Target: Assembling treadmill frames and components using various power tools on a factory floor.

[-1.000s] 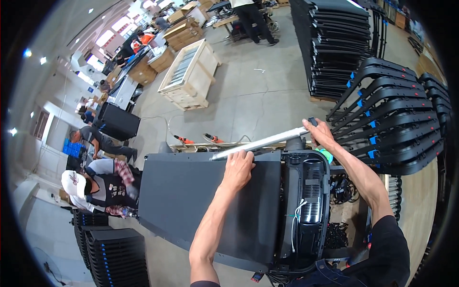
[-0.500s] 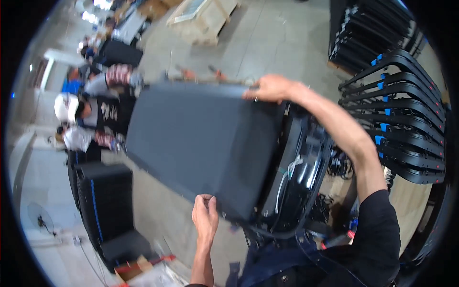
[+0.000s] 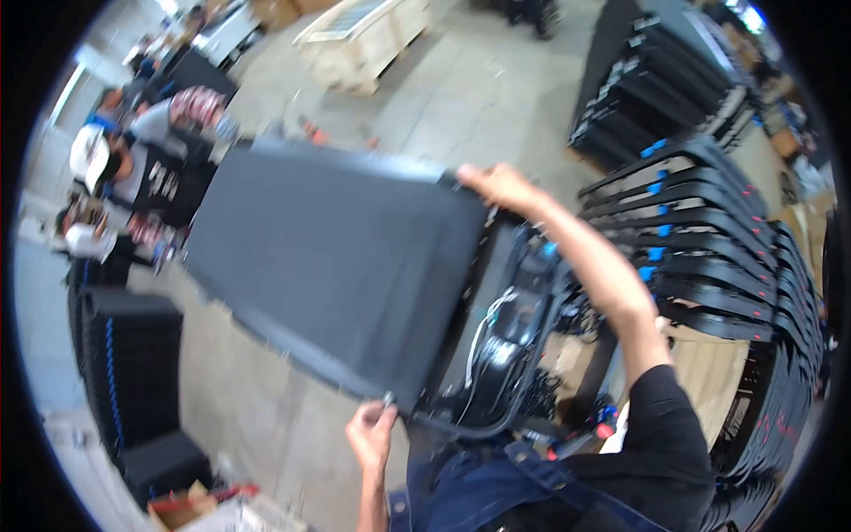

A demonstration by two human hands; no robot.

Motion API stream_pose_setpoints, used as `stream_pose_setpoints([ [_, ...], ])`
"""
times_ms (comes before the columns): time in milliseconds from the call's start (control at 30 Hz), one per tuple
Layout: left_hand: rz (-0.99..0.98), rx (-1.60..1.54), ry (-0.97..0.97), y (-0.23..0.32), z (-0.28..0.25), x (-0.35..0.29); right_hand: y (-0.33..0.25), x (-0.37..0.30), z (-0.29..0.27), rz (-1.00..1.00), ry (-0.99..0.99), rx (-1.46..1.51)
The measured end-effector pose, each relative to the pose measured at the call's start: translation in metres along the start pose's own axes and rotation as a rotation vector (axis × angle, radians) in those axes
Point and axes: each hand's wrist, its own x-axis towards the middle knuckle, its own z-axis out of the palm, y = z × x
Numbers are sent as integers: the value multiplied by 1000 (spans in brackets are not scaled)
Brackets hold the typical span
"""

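A treadmill with a wide dark grey running belt [image 3: 319, 257] lies slantwise in front of me. Its uncovered motor end [image 3: 510, 341], with a white wire looped over it, is at my side. At the far corner of the belt, my right hand [image 3: 505, 188] is closed over the deck's edge. By the near corner, my left hand [image 3: 369, 433] has its fingers pinched together; a small shiny bit shows at the fingertips, too blurred to name.
Black curved frames with blue pieces [image 3: 678, 230] are stacked on the right, dark panels [image 3: 651, 84] behind them. Several people [image 3: 146, 177] work beyond the treadmill's left end. Black padded blocks [image 3: 133, 372] stand at left; a wooden crate [image 3: 359, 49] sits on the floor at back.
My view has turned, so the treadmill and people sit further left in the picture. My left hand has come closer to the near belt corner. My right hand stays at the far corner.
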Motion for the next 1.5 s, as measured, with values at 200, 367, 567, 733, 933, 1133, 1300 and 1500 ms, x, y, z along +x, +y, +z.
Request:
stream_pose_setpoints([
  [200,140,86,-79,18,1,-28,-22,-48,-33,-35,67,-123],
  [367,177,169,-137,27,26,-61,33,-89,-50,74,150,-126],
  [567,478,340,0,66,40,-74,82,-70,-23,136,384,219],
  [733,521,488,-113,44,60,-57,81,-61,-14,57,574,206],
  [933,284,496,-178,42,75,-46,105,-55,-30,73,480,114],
  [1133,404,591,-175,30,65,-35,104,-90,-5,-208,700,406],
  [1300,512,885,-218,40,60,-34,158,-225,82,59,884,485],
  [1500,556,930,-291,47,74,-28,285,-343,245,700,82,-199],
])
